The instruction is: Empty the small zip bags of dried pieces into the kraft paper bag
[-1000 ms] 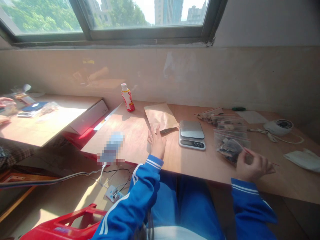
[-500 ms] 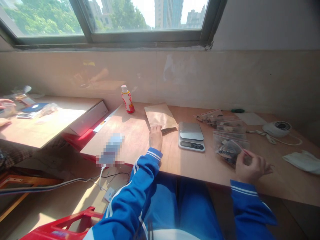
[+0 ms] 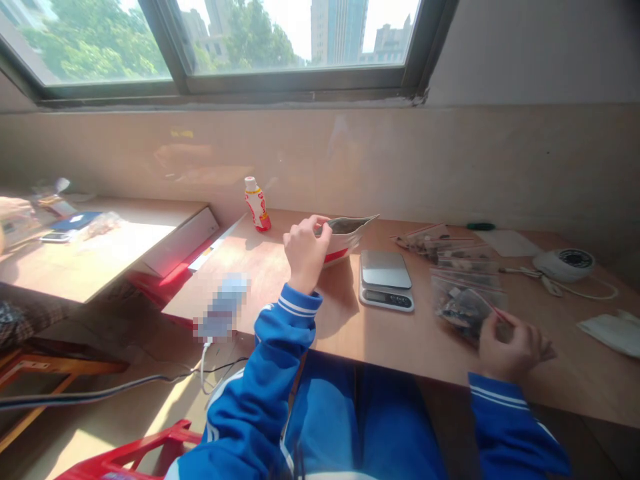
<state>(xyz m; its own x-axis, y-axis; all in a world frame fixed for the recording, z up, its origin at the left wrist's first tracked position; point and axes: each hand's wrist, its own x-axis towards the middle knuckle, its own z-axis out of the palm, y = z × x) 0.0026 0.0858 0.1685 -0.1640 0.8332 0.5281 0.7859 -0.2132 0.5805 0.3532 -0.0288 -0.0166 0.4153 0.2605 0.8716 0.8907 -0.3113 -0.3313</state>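
My left hand (image 3: 304, 257) pinches the near edge of a paper pouch (image 3: 345, 248), tilted up off the tabletop with its mouth gaping and a red band on its side. What lies inside the pouch is hidden. At the right, my right hand (image 3: 513, 350) grips the corner of a clear zip-lock bag (image 3: 463, 310) with dark pieces in it, which rests on the table. Between the two hands sits a small digital scale (image 3: 385, 270) with a bare metal plate.
More zip-lock bags (image 3: 423, 241) lie behind the gripped one. A drink bottle (image 3: 257, 207) stands at the back. A white dome camera (image 3: 565, 262), a folded white cloth (image 3: 613, 332) and a blurred-out device (image 3: 225, 308) flank the table. Another person's hand (image 3: 13, 220) shows at far left.
My left hand has lifted the pouch from lying flat to tilted up, and its mouth now shows open. My right hand keeps its grip on the zip-lock bag.
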